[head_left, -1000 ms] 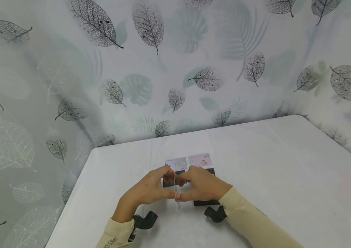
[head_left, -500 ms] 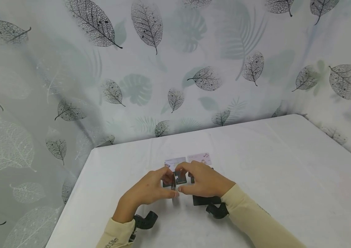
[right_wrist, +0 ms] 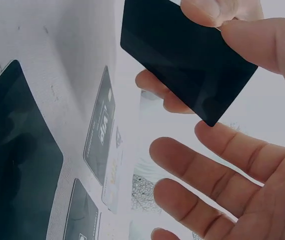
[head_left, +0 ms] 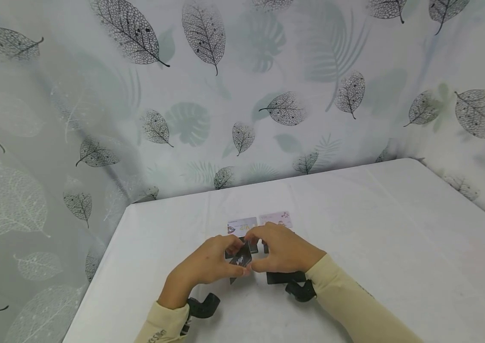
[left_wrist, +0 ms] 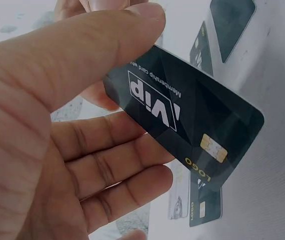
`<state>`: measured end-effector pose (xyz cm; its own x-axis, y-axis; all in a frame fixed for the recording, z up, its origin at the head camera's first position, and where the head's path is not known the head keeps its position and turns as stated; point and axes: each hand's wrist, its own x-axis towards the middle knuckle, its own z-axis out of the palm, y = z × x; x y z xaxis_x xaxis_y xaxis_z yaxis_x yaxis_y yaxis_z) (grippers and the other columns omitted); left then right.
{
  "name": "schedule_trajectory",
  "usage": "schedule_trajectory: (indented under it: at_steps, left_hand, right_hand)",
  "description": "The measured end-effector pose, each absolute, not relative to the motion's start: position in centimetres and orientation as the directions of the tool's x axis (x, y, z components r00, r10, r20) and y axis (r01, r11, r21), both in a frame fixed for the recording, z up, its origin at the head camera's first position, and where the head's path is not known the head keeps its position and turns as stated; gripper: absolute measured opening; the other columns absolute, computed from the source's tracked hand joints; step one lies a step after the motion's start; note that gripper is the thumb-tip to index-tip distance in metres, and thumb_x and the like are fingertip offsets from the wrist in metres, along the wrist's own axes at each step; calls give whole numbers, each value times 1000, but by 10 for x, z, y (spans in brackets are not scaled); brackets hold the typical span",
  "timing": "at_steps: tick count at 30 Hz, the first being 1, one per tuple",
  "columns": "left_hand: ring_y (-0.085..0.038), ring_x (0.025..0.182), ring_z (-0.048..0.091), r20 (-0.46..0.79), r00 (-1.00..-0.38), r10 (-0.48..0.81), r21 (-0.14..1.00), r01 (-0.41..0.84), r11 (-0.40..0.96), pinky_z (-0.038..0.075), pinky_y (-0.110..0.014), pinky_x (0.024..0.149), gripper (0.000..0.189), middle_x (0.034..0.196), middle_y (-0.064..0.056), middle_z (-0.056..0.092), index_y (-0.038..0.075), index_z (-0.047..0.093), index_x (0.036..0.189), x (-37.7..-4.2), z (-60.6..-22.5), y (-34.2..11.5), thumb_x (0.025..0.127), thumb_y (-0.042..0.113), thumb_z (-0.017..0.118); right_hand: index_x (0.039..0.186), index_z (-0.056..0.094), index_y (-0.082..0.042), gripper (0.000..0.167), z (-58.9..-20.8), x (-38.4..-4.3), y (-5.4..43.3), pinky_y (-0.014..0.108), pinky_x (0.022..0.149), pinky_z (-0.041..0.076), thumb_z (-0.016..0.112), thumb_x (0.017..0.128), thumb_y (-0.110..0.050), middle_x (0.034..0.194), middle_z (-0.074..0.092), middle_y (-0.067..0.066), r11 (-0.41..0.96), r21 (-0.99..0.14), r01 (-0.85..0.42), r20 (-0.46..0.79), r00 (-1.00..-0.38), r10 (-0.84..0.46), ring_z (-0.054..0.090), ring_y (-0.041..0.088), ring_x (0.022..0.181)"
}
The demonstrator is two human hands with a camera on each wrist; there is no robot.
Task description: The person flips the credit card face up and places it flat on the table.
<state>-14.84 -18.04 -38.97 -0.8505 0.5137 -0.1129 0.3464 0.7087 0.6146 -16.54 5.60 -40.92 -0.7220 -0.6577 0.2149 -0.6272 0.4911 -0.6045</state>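
From my end of the head feed, the largest thing I see is a leaf-printed backdrop (head_left: 268, 95), with a white table (head_left: 379, 228) in front of it. Two cream sleeves (head_left: 354, 300) show at the near side. The left hand (head_left: 209, 261) pinches a black card (left_wrist: 197, 110) between thumb and fingertip, its other fingers loosely bent beneath. The right hand (head_left: 284, 248) pinches the same card, thumb on one edge and forefinger at a corner, while its remaining fingers are spread apart and half bent. A black mount (head_left: 204, 306) sits at each wrist. Beneath the right hand I make out a flat dark piece (head_left: 286, 278) on the table, partly hidden. The black card is held tilted between both hands, its "Vip" print toward my left wrist view, its plain back toward my right. Just beyond the hands lie a silvery card (head_left: 242, 226) and, beside it, a pink card (head_left: 276, 217); nearer me, two dark cards (right_wrist: 100, 131) lie partly covered. Smallest is the gold chip (left_wrist: 214, 148) on the black card
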Motion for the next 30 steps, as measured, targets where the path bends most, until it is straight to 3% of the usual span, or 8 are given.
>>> schedule_trajectory:
  at_steps: [7,18,30]
  left_hand:
    - [-14,103,64,-114,-846,520,592,363,719,53,-37,89,47,108,5,70,17,69,115,-149,-393,-179,79,39,90]
    - [-23,116,65,-212,-847,488,554,307,773,51,-47,99,59,123,-6,71,11,67,124,-148,-392,-182,77,37,92]
    - [-28,116,66,-225,-851,475,551,291,782,50,-52,101,56,121,-8,71,9,69,120,-149,-390,-191,74,31,94]
  right_hand:
    - [120,72,-13,51,-410,-166,56,35,83,50,85,77,-38,107,71,-6,518,-565,-643,204,-717,-667,62,20,95]
    - [112,71,-17,43,-413,-168,57,40,90,47,82,76,-37,103,71,-5,548,-531,-646,185,-720,-669,62,19,95]
    - [111,71,-15,44,-412,-169,60,41,90,50,83,76,-40,104,71,-1,581,-531,-617,142,-740,-657,63,20,97]
